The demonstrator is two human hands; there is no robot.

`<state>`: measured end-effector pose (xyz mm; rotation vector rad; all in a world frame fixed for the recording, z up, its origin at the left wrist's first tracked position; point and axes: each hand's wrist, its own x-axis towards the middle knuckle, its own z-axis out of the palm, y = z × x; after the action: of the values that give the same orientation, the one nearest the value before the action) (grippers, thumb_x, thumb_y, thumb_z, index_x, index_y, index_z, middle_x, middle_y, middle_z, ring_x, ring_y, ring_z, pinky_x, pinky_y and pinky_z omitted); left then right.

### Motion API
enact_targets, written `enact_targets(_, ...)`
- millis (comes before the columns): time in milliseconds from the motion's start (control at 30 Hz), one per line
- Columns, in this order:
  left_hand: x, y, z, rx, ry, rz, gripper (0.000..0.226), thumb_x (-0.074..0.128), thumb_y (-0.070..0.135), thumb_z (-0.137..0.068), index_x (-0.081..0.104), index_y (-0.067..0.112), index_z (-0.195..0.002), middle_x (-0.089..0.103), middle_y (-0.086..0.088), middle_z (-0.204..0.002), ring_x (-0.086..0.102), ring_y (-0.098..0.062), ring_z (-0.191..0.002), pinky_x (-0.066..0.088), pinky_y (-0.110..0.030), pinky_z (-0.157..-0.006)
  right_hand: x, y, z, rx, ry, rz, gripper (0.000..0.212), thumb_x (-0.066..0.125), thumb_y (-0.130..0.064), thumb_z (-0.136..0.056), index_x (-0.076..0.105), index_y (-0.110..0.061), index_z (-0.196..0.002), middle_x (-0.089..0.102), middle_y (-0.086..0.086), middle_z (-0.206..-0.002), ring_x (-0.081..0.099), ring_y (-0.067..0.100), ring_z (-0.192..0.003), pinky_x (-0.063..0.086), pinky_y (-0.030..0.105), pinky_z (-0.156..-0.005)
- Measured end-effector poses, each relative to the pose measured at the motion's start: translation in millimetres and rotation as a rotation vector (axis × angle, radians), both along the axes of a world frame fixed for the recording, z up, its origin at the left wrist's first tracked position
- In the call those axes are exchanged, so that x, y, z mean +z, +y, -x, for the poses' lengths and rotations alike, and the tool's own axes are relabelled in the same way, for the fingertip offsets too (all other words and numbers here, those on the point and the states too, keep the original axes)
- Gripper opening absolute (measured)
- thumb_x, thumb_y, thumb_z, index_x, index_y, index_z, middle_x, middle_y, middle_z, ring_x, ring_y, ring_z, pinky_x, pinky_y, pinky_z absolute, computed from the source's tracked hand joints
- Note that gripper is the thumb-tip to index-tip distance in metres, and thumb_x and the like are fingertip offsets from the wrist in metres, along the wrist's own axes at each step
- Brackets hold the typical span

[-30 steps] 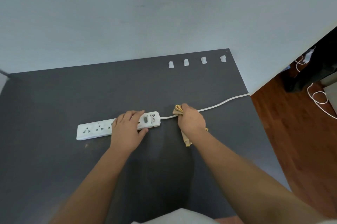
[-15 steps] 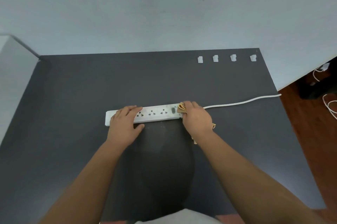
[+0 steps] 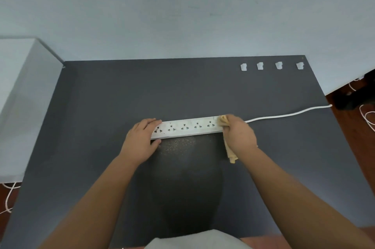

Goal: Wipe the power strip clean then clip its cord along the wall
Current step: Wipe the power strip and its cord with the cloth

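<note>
Head view: the strip (image 3: 186, 127) lies mid-counter (image 3: 101, 106). The left hand (image 3: 142, 139), fingers spread flat over its far end, pins it against sliding, while the right hand (image 3: 238, 134) clamps a cloth (image 3: 223, 120) at the cord (image 3: 284, 114) end (clips (image 3: 260, 65) wait by the wall).

A: I'm getting even, soft light, no glare. Dark shadow on the table (image 3: 91, 127) just below and between the hands.

B: Same here. Right hand (image 3: 239, 134) is motion-blurred; edges bow, wide-angle.
</note>
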<state>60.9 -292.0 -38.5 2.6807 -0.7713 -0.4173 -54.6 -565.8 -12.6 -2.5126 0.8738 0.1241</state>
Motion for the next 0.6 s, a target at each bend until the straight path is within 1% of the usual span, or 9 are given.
enact_targets(67, -1.1, 6.3, -2.4, -0.028, 0.004, 0.017, 0.062, 0.067, 0.028, -0.082, 0.043, 0.029, -0.139, 0.046, 0.005, -0.141, 0.046, -0.024, -0.125, 0.039, -0.040, -0.106, -3.8, 28.1, -2.0, 0.125, 0.068, -0.047, 0.022, 0.043, -0.014, -0.091, 0.053, -0.017, -0.109, 0.061, 0.006, -0.107, 0.061, 0.034, -0.091, 0.048, 0.036, -0.071)
enact_targets(133, -2.2, 12.1, -4.7, -0.065, -0.008, 0.022, 0.061, 0.067, 0.027, -0.082, 0.043, 0.029, -0.139, 0.046, 0.003, -0.141, 0.048, -0.025, -0.124, 0.040, -0.041, -0.105, -5.3, 52.8, -2.5, 0.285, 0.038, -0.085, 0.021, 0.046, -0.017, -0.090, 0.056, -0.018, -0.108, 0.063, 0.005, -0.104, 0.061, 0.030, -0.094, 0.049, 0.037, -0.074)
enact_targets(167, -2.5, 15.0, -6.5, -0.069, -0.006, 0.023, 0.061, 0.067, 0.028, -0.083, 0.043, 0.031, -0.139, 0.046, 0.002, -0.141, 0.047, -0.026, -0.124, 0.040, -0.042, -0.105, -4.2, 59.9, -5.3, 0.286, -0.005, -0.090, 0.020, 0.047, -0.018, -0.090, 0.057, -0.017, -0.106, 0.063, 0.004, -0.101, 0.060, 0.029, -0.092, 0.050, 0.037, -0.075)
enact_targets(233, -2.4, 20.7, -9.0, -0.054, 0.011, 0.027, 0.061, 0.067, 0.031, -0.083, 0.043, 0.035, -0.139, 0.045, 0.002, -0.141, 0.046, -0.025, -0.125, 0.040, -0.043, -0.105, -2.8, 63.1, -12.9, 0.135, -0.091, -0.084, 0.015, 0.047, -0.017, -0.090, 0.057, -0.016, -0.100, 0.062, 0.004, -0.092, 0.061, 0.029, -0.084, 0.050, 0.036, -0.070)
enact_targets(300, -2.5, 25.2, -10.9, -0.046, 0.031, 0.049, 0.060, 0.067, 0.032, -0.084, 0.043, 0.037, -0.139, 0.046, 0.003, -0.139, 0.046, -0.024, -0.125, 0.039, -0.042, -0.106, -6.8, 65.9, -17.6, 0.027, -0.074, -0.041, 0.017, 0.045, -0.016, -0.090, 0.057, -0.016, -0.103, 0.061, 0.004, -0.093, 0.060, 0.029, -0.083, 0.050, 0.037, -0.067)
enact_targets(400, -3.5, 28.5, -12.1, -0.045, 0.064, 0.082, 0.061, 0.066, 0.030, -0.085, 0.041, 0.034, -0.140, 0.048, 0.005, -0.138, 0.046, -0.023, -0.124, 0.039, -0.039, -0.106, -7.4, 86.4, -27.9, 0.280, -0.014, -0.069, 0.024, 0.048, -0.013, -0.086, 0.060, -0.019, -0.106, 0.063, 0.004, -0.103, 0.060, 0.028, -0.093, 0.051, 0.037, -0.074)
enact_targets(467, -4.1, 28.7, -13.1, -0.043, 0.073, 0.081, 0.064, 0.066, 0.029, -0.085, 0.037, 0.029, -0.142, 0.047, 0.003, -0.139, 0.045, -0.024, -0.125, 0.039, -0.038, -0.105, -4.5, 97.4, -36.1, 0.490, 0.014, -0.153, 0.021, 0.052, -0.014, -0.084, 0.064, -0.021, -0.099, 0.065, 0.003, -0.098, 0.061, 0.026, -0.094, 0.047, 0.033, -0.074)
enact_targets(500, -4.8, 29.1, -13.9, -0.047, 0.076, 0.077, 0.065, 0.065, 0.029, -0.086, 0.035, 0.028, -0.143, 0.046, 0.003, -0.140, 0.045, -0.024, -0.126, 0.039, -0.038, -0.106, -4.0, 97.9, -41.9, 0.502, 0.001, -0.157, 0.020, 0.053, -0.014, -0.084, 0.065, -0.021, -0.099, 0.066, 0.003, -0.097, 0.061, 0.026, -0.093, 0.046, 0.031, -0.072)
enact_targets(600, -5.9, 30.5, -15.1, -0.042, 0.094, 0.084, 0.070, 0.065, 0.031, -0.086, 0.029, 0.027, -0.146, 0.045, 0.003, -0.143, 0.043, -0.023, -0.128, 0.037, -0.038, -0.108, -5.7, 97.3, -54.5, 0.325, -0.113, -0.086, 0.029, 0.052, -0.013, -0.085, 0.065, -0.021, -0.110, 0.064, 0.004, -0.099, 0.061, 0.025, -0.090, 0.047, 0.032, -0.072)
